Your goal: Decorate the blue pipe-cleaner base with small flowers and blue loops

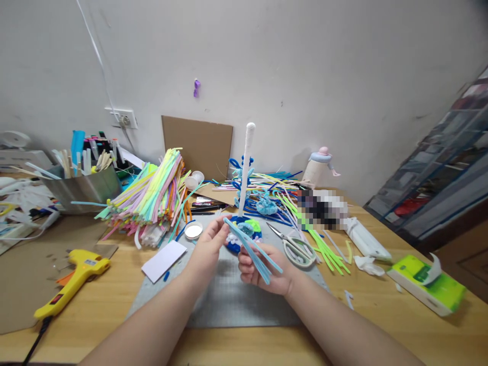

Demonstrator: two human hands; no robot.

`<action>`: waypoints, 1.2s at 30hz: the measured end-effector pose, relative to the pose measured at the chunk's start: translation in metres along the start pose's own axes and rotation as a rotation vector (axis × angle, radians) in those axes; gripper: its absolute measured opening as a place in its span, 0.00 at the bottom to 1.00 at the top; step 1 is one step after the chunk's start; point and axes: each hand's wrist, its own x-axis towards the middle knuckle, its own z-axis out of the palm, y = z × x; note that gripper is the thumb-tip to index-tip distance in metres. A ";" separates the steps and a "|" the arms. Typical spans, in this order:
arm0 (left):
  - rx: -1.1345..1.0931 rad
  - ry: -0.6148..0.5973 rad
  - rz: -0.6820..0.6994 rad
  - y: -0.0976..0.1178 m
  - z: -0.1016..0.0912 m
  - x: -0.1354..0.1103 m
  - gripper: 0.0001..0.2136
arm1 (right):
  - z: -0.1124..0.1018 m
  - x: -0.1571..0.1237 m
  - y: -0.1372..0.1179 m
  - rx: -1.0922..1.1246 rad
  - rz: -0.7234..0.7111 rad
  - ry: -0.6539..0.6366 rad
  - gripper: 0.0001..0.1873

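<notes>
Light-blue pipe cleaners [255, 254] are held over the middle of the mat [229, 310]: far ends pinched between thumb and fingers of the left hand [211, 236], near part wrapped loosely by the half-curled fingers of the right hand [265, 267]. Main risk: slip or uneven ends. One strand is already splayed from the rest at the near end, so alignment could be lost if the left pinch is eased. Second risk: the white post [246, 168] and its blue base [232, 247], on the mat's far half, could be knocked, since the far ends are held right in front of them. Scissors [285, 239] are left on the mat's right side, near the right hand; they could be bumped by a wide swing.
</notes>
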 end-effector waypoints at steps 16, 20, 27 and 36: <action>0.145 -0.125 -0.103 -0.002 -0.002 0.000 0.12 | 0.003 0.006 0.005 -0.662 -0.522 0.290 0.13; 0.145 -0.122 -0.102 -0.004 -0.002 0.001 0.12 | -0.002 0.009 0.003 -0.661 -0.566 0.343 0.13; 0.173 -0.159 -0.138 -0.008 -0.005 0.003 0.13 | -0.001 0.008 0.000 -0.429 -0.314 0.224 0.11; 0.114 -0.192 -0.181 -0.010 -0.008 0.001 0.12 | -0.002 0.005 0.000 -0.336 -0.240 0.156 0.09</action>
